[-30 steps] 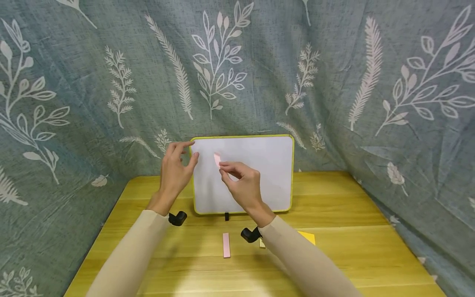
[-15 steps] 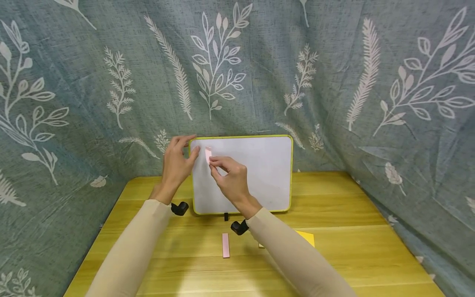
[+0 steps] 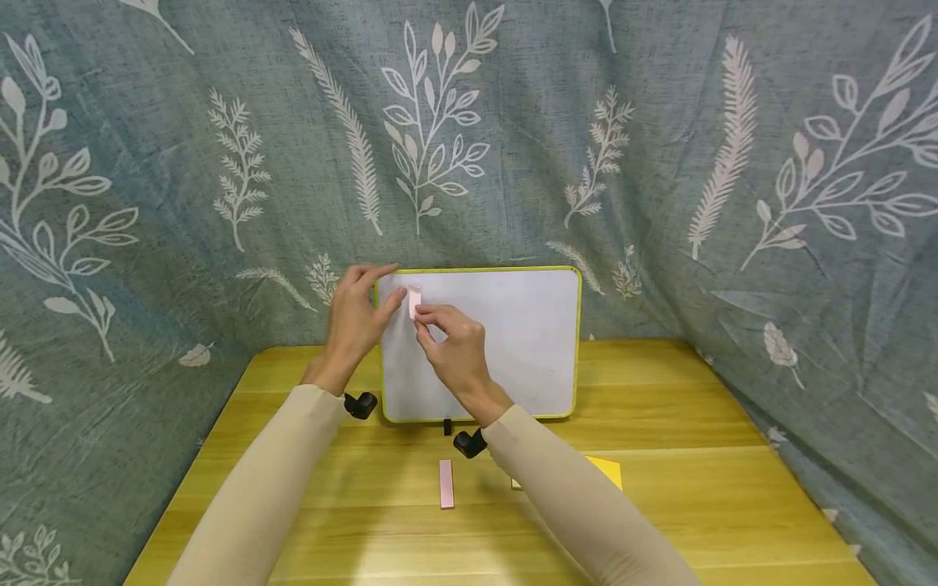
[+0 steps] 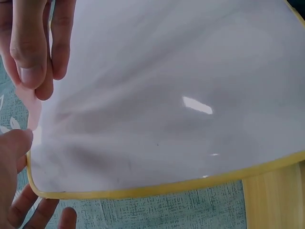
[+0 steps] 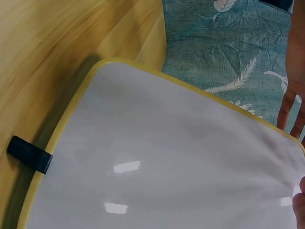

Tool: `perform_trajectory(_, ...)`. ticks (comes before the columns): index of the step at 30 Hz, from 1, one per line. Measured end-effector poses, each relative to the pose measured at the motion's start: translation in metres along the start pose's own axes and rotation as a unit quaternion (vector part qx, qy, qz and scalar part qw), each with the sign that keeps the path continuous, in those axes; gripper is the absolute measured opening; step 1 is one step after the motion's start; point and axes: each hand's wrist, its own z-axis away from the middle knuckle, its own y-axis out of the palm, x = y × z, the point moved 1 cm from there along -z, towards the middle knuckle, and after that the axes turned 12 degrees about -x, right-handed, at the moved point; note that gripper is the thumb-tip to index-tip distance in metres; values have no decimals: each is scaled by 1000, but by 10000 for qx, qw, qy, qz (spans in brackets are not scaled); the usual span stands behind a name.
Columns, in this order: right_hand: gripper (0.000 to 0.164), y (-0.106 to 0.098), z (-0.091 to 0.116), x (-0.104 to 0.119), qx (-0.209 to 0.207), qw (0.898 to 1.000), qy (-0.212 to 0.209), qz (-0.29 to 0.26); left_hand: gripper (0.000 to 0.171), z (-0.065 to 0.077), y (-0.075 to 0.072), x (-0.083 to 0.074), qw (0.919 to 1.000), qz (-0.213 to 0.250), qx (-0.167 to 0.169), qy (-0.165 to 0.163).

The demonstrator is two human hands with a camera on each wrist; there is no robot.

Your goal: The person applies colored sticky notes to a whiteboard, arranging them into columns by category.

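Observation:
A small whiteboard (image 3: 523, 342) with a yellow rim stands upright at the back of the table. My left hand (image 3: 350, 321) holds its top left corner, the thumb in front and the other fingers reaching behind the edge, as the left wrist view shows. My right hand (image 3: 460, 352) pinches the lower end of a narrow pink paper strip (image 3: 414, 298) between thumb and index finger. The strip stands upright, close against the board near that corner. In the left wrist view the left thumb (image 4: 18, 139) lies right at the far end of the strip.
A pink strip pad (image 3: 446, 484) lies on the wooden table (image 3: 366, 529) before the board. Yellow paper (image 3: 607, 470) shows partly behind the right sleeve. A black clip (image 3: 448, 427) sits at the board's bottom edge. A patterned curtain (image 3: 513, 163) hangs behind.
My right hand has carried the pink strip left and slightly up to the board's top left corner area. My left hand has moved right and up onto that corner.

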Motion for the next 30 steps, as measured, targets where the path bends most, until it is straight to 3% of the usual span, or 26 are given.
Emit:
perform_trajectory(21,8,4,3,-8,160,9996,66,238,50,-1,14,-4,9999,-58,54,-84)
perform_trajectory(30,10,3,2,-8,219,9991,63,370,48,-4,20,-6,9998,-15,-101,-142)
